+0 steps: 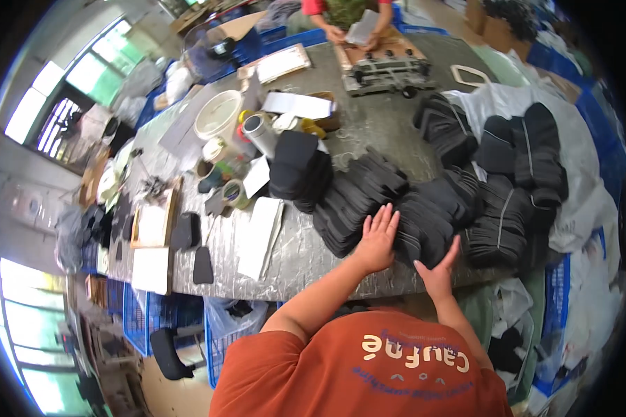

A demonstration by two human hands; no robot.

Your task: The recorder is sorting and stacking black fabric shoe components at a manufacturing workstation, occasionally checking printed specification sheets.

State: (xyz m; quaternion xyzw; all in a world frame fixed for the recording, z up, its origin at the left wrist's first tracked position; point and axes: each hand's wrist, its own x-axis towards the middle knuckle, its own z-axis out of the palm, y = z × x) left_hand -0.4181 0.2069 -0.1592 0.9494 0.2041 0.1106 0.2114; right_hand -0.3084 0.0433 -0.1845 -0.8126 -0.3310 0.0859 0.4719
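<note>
Stacks of thin black foam-like pads with rounded ends lie along the near side of the table. My left hand [378, 240] rests with outstretched fingers against the side of a leaning stack of black pads [424, 226]. At the near right end of that stack is my right hand [438, 274], its thumb and fingers spread apart. The two hands flank the stack, and neither closes round a pad. Just left of my left hand leans another row of black pads [355, 198]. Behind that row stands a taller pile of black pads [299, 167].
Tied bundles of black pads [497, 222] lie at the right by white plastic sheeting [584, 174]. A white tub [218, 115], jars and white sheets [261, 236] occupy the left. Across the table, a person's hands [351, 35] hold a pale piece behind a metal fixture [386, 73]. Blue crates [138, 320] stand below.
</note>
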